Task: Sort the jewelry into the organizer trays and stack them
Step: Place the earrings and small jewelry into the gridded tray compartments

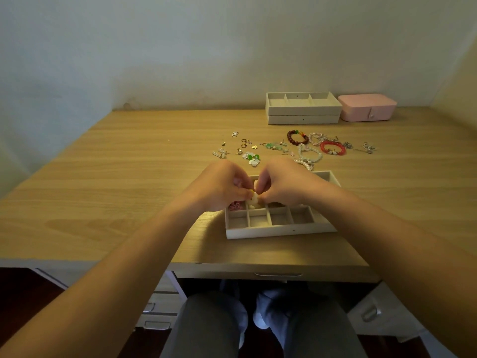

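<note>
Head view: wooden desk point(129, 177), pale wall point(180, 47); left hand point(219, 186), right hand point(281, 184) pinch white trinket point(253, 200) over tray point(278, 232).

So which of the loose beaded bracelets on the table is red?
The translucent red bead bracelet, right of the dark brown wooden-bead bracelet; the others are pale white or pink.

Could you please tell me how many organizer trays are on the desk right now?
3: the near tray at the desk's front, and two stacked at the back right, the upper tray on the lower tray, beside the pink box. No others show.
</note>
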Demonstrator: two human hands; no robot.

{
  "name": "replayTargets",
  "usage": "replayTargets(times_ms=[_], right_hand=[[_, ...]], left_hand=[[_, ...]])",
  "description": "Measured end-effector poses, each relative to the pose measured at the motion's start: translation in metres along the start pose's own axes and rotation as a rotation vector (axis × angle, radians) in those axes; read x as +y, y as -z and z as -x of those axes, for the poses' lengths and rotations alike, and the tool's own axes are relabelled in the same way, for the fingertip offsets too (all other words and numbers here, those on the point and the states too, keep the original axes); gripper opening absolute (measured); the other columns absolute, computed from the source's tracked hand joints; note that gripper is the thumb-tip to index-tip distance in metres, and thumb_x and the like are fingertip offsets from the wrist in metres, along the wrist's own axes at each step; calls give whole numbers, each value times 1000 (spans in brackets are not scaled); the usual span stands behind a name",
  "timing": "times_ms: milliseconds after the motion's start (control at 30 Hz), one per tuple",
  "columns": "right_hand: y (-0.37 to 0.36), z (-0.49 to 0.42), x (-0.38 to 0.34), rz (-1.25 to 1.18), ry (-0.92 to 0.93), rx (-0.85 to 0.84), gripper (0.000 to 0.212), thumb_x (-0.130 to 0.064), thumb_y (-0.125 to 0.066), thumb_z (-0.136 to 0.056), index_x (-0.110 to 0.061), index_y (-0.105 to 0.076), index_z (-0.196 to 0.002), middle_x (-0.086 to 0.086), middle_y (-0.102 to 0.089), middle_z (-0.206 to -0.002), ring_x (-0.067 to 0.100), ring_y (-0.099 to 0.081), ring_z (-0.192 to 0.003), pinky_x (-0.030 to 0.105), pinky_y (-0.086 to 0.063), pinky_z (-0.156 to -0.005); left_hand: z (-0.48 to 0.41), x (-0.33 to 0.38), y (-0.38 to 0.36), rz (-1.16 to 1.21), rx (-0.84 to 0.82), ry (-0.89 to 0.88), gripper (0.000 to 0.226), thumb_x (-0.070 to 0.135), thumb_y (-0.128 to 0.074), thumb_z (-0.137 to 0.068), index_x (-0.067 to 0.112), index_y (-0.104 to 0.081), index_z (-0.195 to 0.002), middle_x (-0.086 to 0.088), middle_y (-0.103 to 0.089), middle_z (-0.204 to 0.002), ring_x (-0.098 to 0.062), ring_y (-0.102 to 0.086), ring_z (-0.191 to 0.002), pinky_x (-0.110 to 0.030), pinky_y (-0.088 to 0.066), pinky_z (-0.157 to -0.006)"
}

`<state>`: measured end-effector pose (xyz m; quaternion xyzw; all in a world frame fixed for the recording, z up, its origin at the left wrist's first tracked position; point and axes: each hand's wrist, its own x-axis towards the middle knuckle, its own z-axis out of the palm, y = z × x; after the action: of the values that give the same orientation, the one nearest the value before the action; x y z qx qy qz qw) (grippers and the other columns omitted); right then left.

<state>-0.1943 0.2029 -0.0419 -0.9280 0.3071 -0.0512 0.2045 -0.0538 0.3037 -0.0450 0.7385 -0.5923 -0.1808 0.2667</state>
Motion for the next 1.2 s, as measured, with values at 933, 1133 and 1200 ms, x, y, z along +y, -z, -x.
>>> replayTargets(times_ms=[933,1133,1200], right_hand=[[10,-2,-1,-26,-19,-130,18,-10,-68,-86,-18,-82,-95,-1,-75,-87,17,-69,-85,39,-62,-80],[12,1,-1,-53,-20,-162,17,-12,-70,-84,-17,-81,-96,-1,-75,-87,18,-69,-87,36,-61,-80],[13,1,0,-58,-19,-173,18,-11,-71,-84,-18,-81,-97,-2,-75,-88,18,-69,-88,36,-61,-82]], left_hand=[[-12,21,4,-174,-127,101,13,21,-84,-75,22,-83,-88,-1,-75,-74,-11,-63,-62,-25,-53,-63],[-11,25,0,-204,-132,111,17,18,-81,-74,25,-82,-89,-3,-76,-81,-19,-71,-79,-24,-52,-61],[-10,26,0,-225,-116,106,18,18,-81,-73,26,-82,-89,-2,-76,-79,-19,-70,-77,-22,-48,-57]])
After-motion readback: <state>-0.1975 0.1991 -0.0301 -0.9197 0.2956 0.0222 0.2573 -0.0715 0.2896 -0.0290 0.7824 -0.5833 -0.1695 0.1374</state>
